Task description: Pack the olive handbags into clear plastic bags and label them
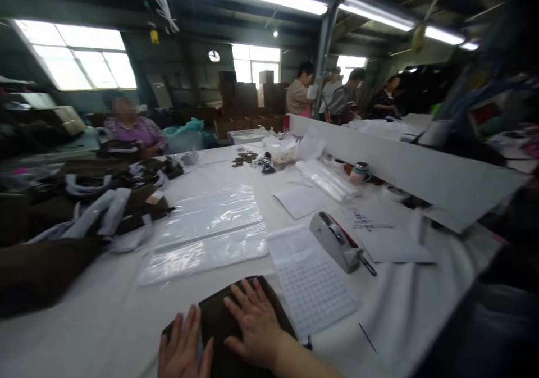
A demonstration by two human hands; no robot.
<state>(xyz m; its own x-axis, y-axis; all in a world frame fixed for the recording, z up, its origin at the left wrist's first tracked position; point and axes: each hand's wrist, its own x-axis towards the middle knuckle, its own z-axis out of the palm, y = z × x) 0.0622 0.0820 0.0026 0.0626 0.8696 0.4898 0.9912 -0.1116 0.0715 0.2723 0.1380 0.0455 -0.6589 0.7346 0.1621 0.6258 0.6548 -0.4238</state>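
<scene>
A dark brown fabric piece lies at the table's front edge, its lower part cut off by the picture. My right hand rests flat on it, fingers spread. My left hand lies on its left side with the fingers stretched out, next to a pale strip. Just beyond is a stack of clear plastic bags. To the right of the fabric lies a printed sheet, with a grey tape dispenser at its upper right.
Brown bags with pale straps are heaped at the left. Farther back lie small brown pieces and clear plastic packets. A white board stands along the right. One person sits at the back left; several stand behind the board.
</scene>
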